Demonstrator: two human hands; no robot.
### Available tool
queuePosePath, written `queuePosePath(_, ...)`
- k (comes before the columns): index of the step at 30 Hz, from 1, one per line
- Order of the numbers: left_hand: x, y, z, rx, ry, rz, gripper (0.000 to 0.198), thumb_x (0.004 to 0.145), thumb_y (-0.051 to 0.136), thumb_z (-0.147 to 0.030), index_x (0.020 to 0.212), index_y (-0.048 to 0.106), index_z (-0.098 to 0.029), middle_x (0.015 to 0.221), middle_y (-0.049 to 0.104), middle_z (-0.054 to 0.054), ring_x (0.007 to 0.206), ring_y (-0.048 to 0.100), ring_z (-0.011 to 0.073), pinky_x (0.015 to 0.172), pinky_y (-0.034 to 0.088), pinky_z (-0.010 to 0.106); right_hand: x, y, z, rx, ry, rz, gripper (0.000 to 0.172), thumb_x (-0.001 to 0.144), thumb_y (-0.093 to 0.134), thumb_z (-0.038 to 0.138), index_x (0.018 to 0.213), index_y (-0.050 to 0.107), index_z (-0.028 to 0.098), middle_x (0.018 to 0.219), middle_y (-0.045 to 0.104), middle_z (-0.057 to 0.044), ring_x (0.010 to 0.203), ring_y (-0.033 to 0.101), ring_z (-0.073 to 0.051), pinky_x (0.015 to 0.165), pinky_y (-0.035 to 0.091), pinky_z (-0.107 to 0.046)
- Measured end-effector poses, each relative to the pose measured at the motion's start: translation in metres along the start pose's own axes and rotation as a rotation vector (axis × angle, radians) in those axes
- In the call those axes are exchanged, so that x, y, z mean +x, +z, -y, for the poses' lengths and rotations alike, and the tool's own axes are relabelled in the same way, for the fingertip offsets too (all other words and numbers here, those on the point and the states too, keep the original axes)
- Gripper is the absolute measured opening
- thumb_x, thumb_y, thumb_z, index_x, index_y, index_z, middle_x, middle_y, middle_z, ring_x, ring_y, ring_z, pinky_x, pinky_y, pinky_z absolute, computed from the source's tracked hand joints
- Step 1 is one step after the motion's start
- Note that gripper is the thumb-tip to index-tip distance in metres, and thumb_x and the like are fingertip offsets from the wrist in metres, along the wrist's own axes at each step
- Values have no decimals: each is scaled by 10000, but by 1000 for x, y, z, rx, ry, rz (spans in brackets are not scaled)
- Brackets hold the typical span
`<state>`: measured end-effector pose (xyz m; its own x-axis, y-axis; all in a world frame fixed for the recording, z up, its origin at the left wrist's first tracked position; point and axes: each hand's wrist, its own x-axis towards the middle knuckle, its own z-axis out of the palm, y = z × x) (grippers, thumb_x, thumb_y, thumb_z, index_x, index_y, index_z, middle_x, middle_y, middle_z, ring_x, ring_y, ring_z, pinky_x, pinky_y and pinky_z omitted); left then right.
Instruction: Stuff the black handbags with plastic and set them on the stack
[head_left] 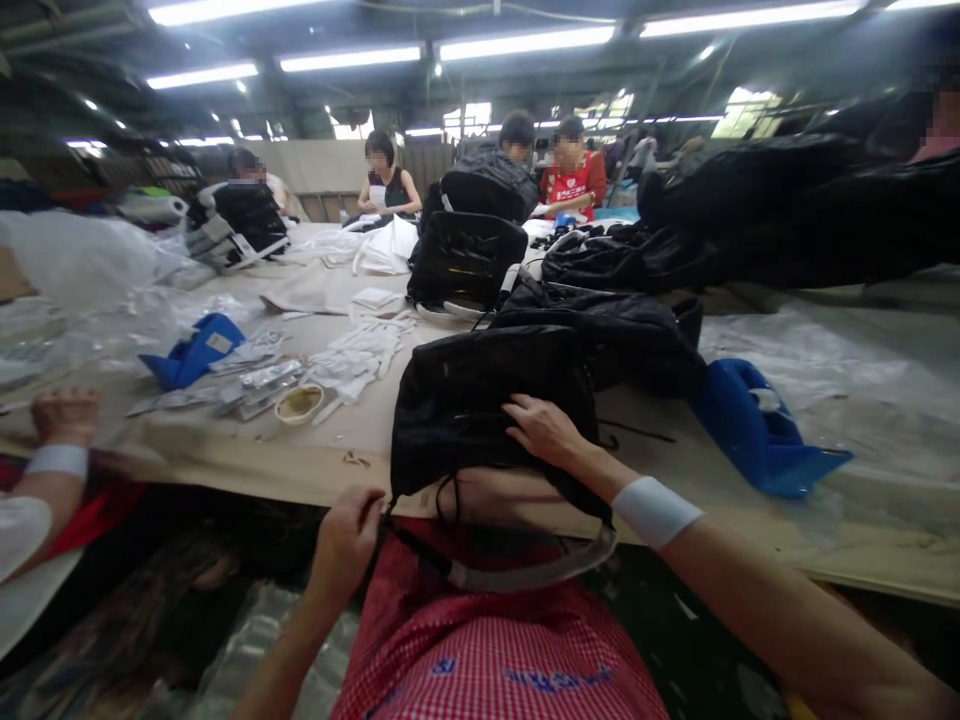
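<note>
A black bag lies on the table edge in front of me, its strap with a pale plastic wrap looping down over my checked apron. At the bag's near left corner, my left hand is closed in a pinch where the strap meets the bag; the exact bit between the fingertips is too small to make out. My right hand rests on the front panel of the bag with its fingers stretched out. A thin black cord hangs from the bag's lower edge.
More black bags are piled behind and to the right. Blue tape dispensers stand on either side. White tags and a small round tub lie left. A co-worker's hand rests at far left; other people work across the table.
</note>
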<state>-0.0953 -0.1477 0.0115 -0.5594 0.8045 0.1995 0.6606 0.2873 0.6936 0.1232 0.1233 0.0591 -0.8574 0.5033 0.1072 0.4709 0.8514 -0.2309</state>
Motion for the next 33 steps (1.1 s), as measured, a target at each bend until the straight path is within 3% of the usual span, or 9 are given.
queuePosePath(3,16,30,-53,336,152,151,213,932,431,-313,886,615,-214,925,641,71,865,619,220,763,491,330,0,3,32,-83,-160,-29,234,955,566,308,1119,657,167,1165,605,-115,1038,588,-226,898,483,-332)
queuePosePath(5,26,53,-77,539,174,157,190,931,499,-348,922,610,-195,959,623,89,912,608,247,746,484,333,2,7,44,-158,-188,32,236,928,618,346,1063,657,157,1086,616,-105,983,590,-224,833,479,-307)
queuePosePath(10,50,83,-94,730,145,170,146,921,525,-249,987,598,-142,977,608,126,949,604,279,696,472,340,22,4,45,-247,-223,187,188,973,525,264,1021,671,156,987,654,-94,872,621,-206,677,430,-271)
queuePosePath(13,59,75,-101,758,192,215,179,934,424,-128,978,595,-157,961,618,103,926,619,248,655,442,308,38,-14,43,-256,-224,221,180,963,530,234,1001,688,156,979,665,-89,830,623,-185,622,379,-258)
queuePosePath(17,60,47,-106,770,195,184,121,949,494,-257,979,589,-188,958,623,75,893,629,239,614,409,297,51,-35,32,-191,-208,171,163,944,585,289,1007,696,188,1000,656,-59,853,602,-161,642,347,-235)
queuePosePath(21,48,18,-83,848,88,175,133,955,490,-280,973,583,-187,948,630,75,843,640,261,594,399,308,54,-41,22,-132,-162,86,200,942,584,334,1013,689,179,981,631,-51,822,571,-145,662,334,-229)
queuePosePath(24,34,6,-66,897,-24,187,135,951,500,-276,974,585,-174,954,631,91,854,638,278,617,421,323,56,-48,23,-124,-161,54,173,941,529,221,964,688,157,964,622,-53,772,547,-141,659,326,-242)
queuePosePath(29,28,19,-74,879,14,200,153,953,445,-187,975,595,-175,988,606,103,944,609,276,648,460,331,51,-58,32,-82,-222,50,185,939,500,193,912,677,150,945,613,-65,803,550,-168,711,359,-269)
queuePosePath(33,36,43,-73,712,121,308,201,937,435,-142,1004,622,-164,1018,614,98,933,614,245,702,504,330,24,-28,49,-144,-170,106,309,891,635,395,1103,612,171,1038,606,-96,843,581,-210,677,389,-280)
